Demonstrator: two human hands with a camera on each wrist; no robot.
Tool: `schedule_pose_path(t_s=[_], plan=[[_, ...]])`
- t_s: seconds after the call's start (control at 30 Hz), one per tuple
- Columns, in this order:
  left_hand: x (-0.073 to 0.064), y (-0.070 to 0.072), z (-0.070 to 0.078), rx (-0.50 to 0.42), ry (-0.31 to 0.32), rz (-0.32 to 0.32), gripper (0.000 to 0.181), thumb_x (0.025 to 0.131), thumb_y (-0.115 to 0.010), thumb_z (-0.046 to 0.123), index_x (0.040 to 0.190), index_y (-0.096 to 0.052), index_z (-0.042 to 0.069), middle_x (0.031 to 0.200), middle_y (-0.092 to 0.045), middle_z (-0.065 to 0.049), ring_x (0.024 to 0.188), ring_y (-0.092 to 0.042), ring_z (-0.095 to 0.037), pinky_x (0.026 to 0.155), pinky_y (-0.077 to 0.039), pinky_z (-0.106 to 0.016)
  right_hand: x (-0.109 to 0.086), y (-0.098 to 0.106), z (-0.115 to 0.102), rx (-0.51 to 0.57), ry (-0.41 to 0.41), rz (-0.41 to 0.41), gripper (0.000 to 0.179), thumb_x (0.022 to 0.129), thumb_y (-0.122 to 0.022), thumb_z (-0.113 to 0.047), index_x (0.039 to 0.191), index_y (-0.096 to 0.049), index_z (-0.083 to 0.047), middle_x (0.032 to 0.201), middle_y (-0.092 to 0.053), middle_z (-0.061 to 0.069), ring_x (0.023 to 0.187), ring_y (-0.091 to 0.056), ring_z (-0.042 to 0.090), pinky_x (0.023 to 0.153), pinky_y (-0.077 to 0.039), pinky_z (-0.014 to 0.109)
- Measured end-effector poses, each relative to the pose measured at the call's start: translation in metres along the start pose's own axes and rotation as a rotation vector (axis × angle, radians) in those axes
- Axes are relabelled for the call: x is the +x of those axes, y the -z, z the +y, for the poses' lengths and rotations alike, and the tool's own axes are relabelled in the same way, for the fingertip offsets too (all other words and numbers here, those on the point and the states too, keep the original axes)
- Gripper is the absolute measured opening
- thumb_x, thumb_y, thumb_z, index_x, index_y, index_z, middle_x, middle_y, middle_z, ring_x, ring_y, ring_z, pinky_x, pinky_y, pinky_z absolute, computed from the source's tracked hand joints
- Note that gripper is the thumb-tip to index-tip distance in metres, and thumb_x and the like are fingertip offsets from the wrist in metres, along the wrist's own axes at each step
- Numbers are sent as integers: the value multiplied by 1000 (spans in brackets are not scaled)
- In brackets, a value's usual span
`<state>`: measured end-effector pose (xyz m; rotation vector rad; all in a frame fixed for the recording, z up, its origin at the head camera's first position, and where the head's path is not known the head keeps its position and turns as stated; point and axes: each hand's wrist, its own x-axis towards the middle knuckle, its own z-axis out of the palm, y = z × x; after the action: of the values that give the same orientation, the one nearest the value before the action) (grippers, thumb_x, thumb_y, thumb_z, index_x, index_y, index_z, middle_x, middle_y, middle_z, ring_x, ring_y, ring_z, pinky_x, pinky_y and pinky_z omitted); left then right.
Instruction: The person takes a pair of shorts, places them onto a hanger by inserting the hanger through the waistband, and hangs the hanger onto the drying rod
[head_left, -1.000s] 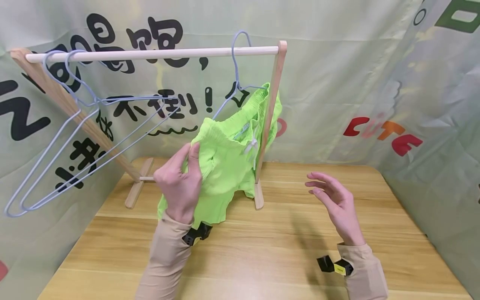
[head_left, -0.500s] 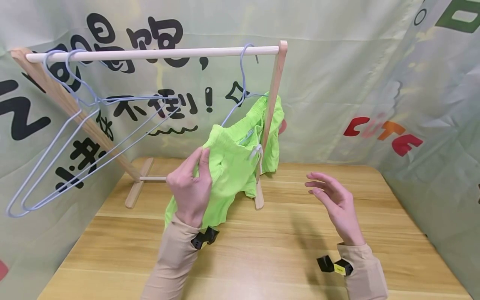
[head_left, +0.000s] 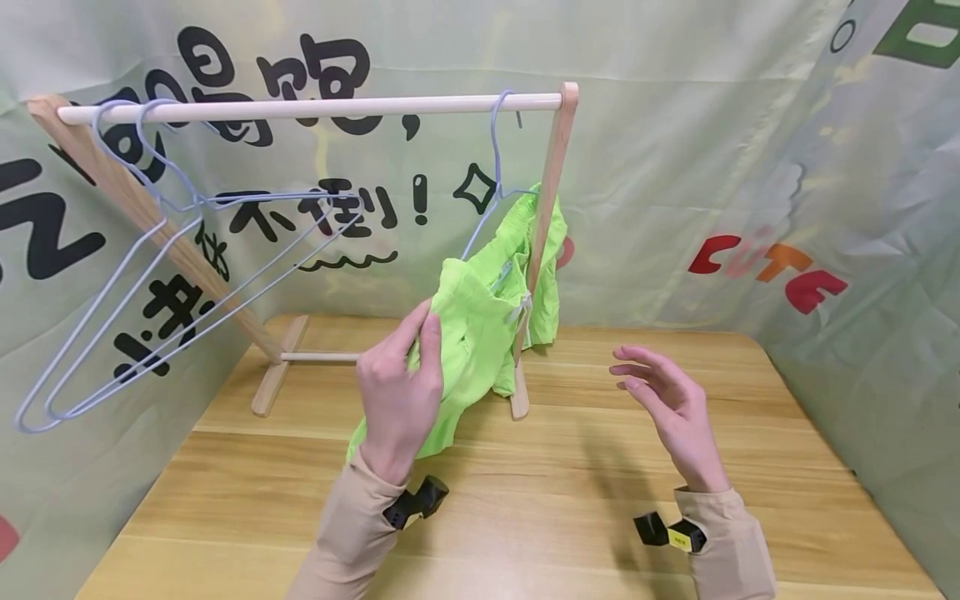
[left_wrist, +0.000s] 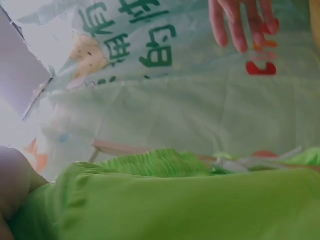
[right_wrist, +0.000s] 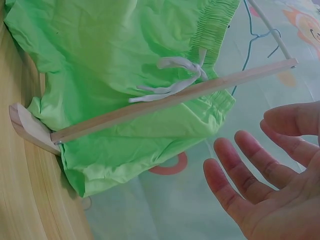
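Bright green shorts [head_left: 480, 333] with an elastic waistband and a white drawstring [right_wrist: 180, 75] hang from a light blue wire hanger [head_left: 496, 158] near the right end of the rack's rail. My left hand [head_left: 401, 392] pinches the near side edge of the shorts just below the waistband, thumb against fingers. Part of the shorts passes behind the rack's right wooden post [head_left: 551, 167]. My right hand [head_left: 671, 408] is held over the table to the right, fingers loosely bent, apart from everything. In the right wrist view its fingers [right_wrist: 245, 175] hold nothing.
Two more light blue hangers [head_left: 198, 200] hang at the left end of the white rail [head_left: 315, 107]. The rack's feet [head_left: 270, 387] stand on the wooden table [head_left: 525, 517]. A printed cloth [head_left: 637, 167] encloses the back and sides.
My left hand has moved right and somewhat down, bringing the shorts' near edge with it. The hanger has slid right along the rail toward the post. My right hand has stayed put.
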<state>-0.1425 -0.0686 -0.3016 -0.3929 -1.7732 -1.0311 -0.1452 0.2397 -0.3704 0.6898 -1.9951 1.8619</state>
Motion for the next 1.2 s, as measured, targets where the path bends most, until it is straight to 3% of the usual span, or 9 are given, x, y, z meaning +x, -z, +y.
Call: schedule_pose_path(t_s=[0.13, 0.33, 0.47, 0.57, 0.7, 0.93, 1.03, 1.2], plan=[[-3, 6, 0, -76, 18, -80, 23, 97, -61, 1, 117, -71, -7, 106, -76, -21, 92, -77, -29, 78, -62, -36, 0, 0, 1, -5, -4, -1, 38, 99, -51, 8, 137, -48, 14, 130, -66, -4, 114, -66, 13, 95, -55, 20], [-6, 23, -2, -269, 132, -288, 31, 98, -57, -1, 128, -64, -6, 87, -75, -17, 73, -65, -8, 67, -56, -14, 0, -1, 2, -9, -1, -5, 38, 99, -51, 9, 137, -49, 14, 130, -66, -4, 113, -67, 14, 95, -56, 20], [-8, 33, -2, -388, 201, -423, 37, 97, -58, -2, 134, -60, -5, 80, -66, -12, 67, -54, -1, 58, -49, -17, 0, -1, 2, -9, -1, -6, 37, 99, -51, 9, 136, -49, 15, 130, -66, -4, 113, -67, 14, 94, -56, 20], [-9, 38, -5, -465, 222, -500, 39, 97, -60, -1, 136, -58, -4, 83, -63, -12, 71, -54, -2, 62, -50, -18, 0, -1, 3, -6, -7, -4, 37, 99, -51, 9, 136, -48, 15, 129, -67, -5, 113, -67, 13, 94, -56, 20], [-9, 43, -13, -551, 207, -543, 40, 96, -61, -1, 136, -57, -6, 90, -66, -19, 83, -62, -4, 77, -56, -19, 0, -1, 4, -2, -9, -7, 37, 99, -51, 9, 136, -48, 16, 129, -67, -4, 113, -66, 13, 94, -56, 20], [-7, 54, -26, -585, 167, -597, 41, 93, -65, -6, 133, -59, -7, 96, -68, -16, 91, -64, -4, 82, -58, -20, 0, 1, 4, -7, -8, -2, 37, 100, -50, 8, 136, -48, 15, 130, -67, -4, 113, -66, 13, 94, -56, 20], [-9, 48, -21, -602, 108, -617, 45, 88, -69, -10, 132, -59, -7, 95, -70, -15, 92, -67, -7, 86, -60, -24, 0, 2, 3, -3, -19, 4, 38, 100, -51, 8, 137, -48, 15, 130, -67, -3, 113, -66, 12, 94, -56, 20], [-14, 34, -10, -599, 13, -593, 48, 82, -74, -10, 128, -62, -5, 87, -75, -13, 85, -72, -11, 85, -62, -29, 0, 2, 4, 6, -24, 3, 38, 99, -51, 8, 137, -48, 15, 130, -66, -4, 114, -66, 13, 94, -56, 20]])
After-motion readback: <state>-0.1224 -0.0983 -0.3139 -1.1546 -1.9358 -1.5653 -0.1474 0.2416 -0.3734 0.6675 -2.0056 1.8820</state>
